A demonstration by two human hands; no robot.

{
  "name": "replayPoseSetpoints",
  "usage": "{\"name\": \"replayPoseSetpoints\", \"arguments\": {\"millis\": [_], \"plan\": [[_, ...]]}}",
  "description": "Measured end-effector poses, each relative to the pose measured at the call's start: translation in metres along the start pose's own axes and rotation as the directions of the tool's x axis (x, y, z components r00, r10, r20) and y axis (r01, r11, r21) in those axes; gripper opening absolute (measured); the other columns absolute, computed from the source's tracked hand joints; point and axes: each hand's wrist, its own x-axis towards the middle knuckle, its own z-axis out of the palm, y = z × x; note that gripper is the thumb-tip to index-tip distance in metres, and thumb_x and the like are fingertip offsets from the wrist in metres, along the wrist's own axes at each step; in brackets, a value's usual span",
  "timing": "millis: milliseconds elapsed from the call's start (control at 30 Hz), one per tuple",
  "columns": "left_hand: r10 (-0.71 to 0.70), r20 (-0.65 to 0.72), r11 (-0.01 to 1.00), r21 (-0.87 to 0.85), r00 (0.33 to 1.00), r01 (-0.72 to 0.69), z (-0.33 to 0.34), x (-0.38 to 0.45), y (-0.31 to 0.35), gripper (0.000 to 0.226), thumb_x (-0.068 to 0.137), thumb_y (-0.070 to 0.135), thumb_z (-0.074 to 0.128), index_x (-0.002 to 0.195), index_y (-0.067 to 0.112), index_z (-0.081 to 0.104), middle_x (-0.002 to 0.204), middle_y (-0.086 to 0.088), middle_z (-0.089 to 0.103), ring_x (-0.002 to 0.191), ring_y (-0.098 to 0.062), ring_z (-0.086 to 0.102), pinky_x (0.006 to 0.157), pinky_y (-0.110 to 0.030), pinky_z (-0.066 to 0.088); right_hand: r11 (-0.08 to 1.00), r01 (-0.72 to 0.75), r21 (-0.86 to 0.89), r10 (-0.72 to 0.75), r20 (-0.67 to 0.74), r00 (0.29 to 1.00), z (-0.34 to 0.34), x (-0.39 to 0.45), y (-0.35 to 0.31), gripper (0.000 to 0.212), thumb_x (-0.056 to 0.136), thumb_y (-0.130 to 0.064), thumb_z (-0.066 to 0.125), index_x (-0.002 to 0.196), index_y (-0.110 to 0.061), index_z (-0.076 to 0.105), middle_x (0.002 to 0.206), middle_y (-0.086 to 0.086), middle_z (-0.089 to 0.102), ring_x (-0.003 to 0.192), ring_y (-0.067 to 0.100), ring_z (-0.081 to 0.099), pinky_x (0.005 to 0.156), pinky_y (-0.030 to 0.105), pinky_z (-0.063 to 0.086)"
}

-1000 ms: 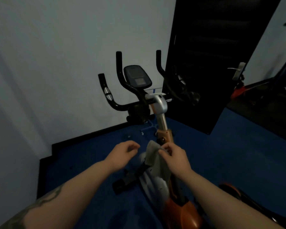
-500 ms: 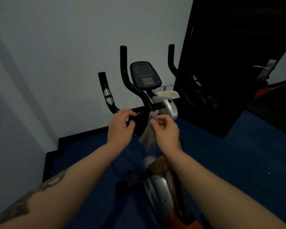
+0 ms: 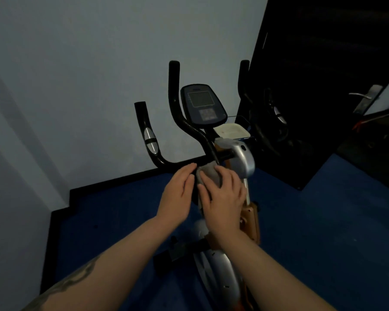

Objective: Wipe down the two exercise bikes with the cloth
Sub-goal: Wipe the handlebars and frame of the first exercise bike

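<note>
A: Counting from the left, with the console (image 3: 203,105) as the marker, what is there?

B: One exercise bike (image 3: 231,151) is plainly in view. Left of the console stand two black handlebar grips: the outer grip (image 3: 147,131), which has a silver band, and the tall inner grip (image 3: 174,86). A third grip (image 3: 244,77) rises just right of the console, against the dark door (image 3: 323,75).

A: And the hands?

B: Two, both below the console. The left hand (image 3: 177,196) lies with its fingers straight on the black crossbar (image 3: 180,164). The right hand (image 3: 222,196) sits just beside it, its fingers spread and laid flat over the one grey cloth (image 3: 208,175), pressing it on the bar where the stem meets it.

A: What is hard to see?

B: Most of the cloth is covered by the right hand; only a crumpled top shows. Right of the console, a pale tray (image 3: 231,130) is partly hidden behind the silver stem cover. Farther right, curved shapes and a silver band (image 3: 279,114) show dimly against the door; I cannot tell what they belong to. One door handle (image 3: 362,96) shows at the far right. The bike's lower body is cut off by the frame's bottom edge and the forearms.
</note>
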Motion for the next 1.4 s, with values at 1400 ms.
{"name": "replayPoseSetpoints", "arguments": {"millis": [1400], "plan": [[-0.050, 0.040, 0.953, -0.297, 0.998, 0.060, 0.002, 0.000, -0.014, 0.046, 0.097, 0.039, 0.043, 0.141, 0.027, 0.042, 0.130, 0.028, 0.052, 0.124, 0.006, 0.047, 0.098, -0.009, 0.038, 0.978, 0.057, 0.200, -0.096, 0.190, 0.977, -0.031, 0.056, -0.017, 0.026, 0.094, -0.021, 0.058, 0.118, -0.020, 0.069, 0.109, 0.002, 0.055, 0.101, 0.018, 0.051, 0.080, 0.032, 0.046]]}}
